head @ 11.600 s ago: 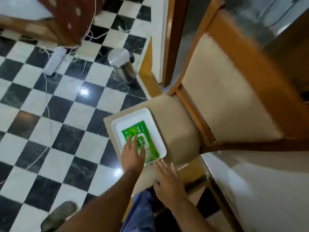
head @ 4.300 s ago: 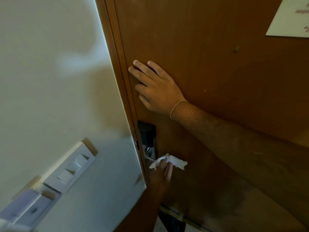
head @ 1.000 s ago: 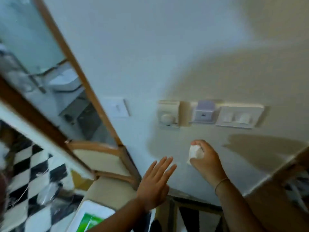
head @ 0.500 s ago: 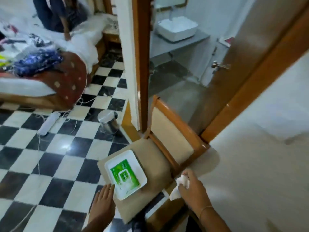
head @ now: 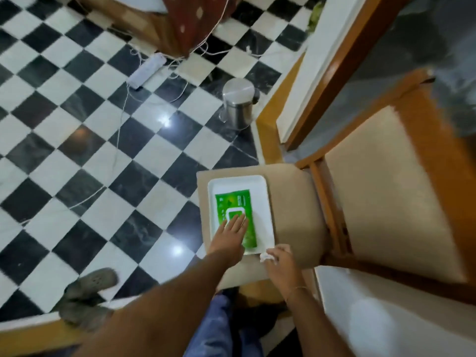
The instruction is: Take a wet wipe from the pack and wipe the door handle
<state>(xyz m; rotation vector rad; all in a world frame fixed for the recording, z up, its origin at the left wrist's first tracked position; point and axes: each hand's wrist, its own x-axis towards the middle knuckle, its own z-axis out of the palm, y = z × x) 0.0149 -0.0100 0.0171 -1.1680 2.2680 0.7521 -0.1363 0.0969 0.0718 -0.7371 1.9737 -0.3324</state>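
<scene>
The green wet wipe pack point(head: 233, 202) lies in a white tray point(head: 262, 202) on the beige seat of a wooden chair point(head: 296, 202). My left hand point(head: 230, 235) rests flat on the near half of the pack, fingers spread over its white flap. Just right of the tray's near corner, my right hand point(head: 280, 261) is closed on a crumpled white wet wipe point(head: 265, 256), which touches the seat. The door handle is out of view.
A small steel pedal bin point(head: 238, 104) stands on the checkered floor beyond the chair. A white power strip point(head: 146, 70) with trailing cables lies further left. A wooden door frame point(head: 332, 73) rises behind the chair. A grey shoe point(head: 87, 287) is at lower left.
The view has tilted down onto the chair. My left hand moved forward onto the pack. My right hand brought the crumpled wipe down beside the tray.
</scene>
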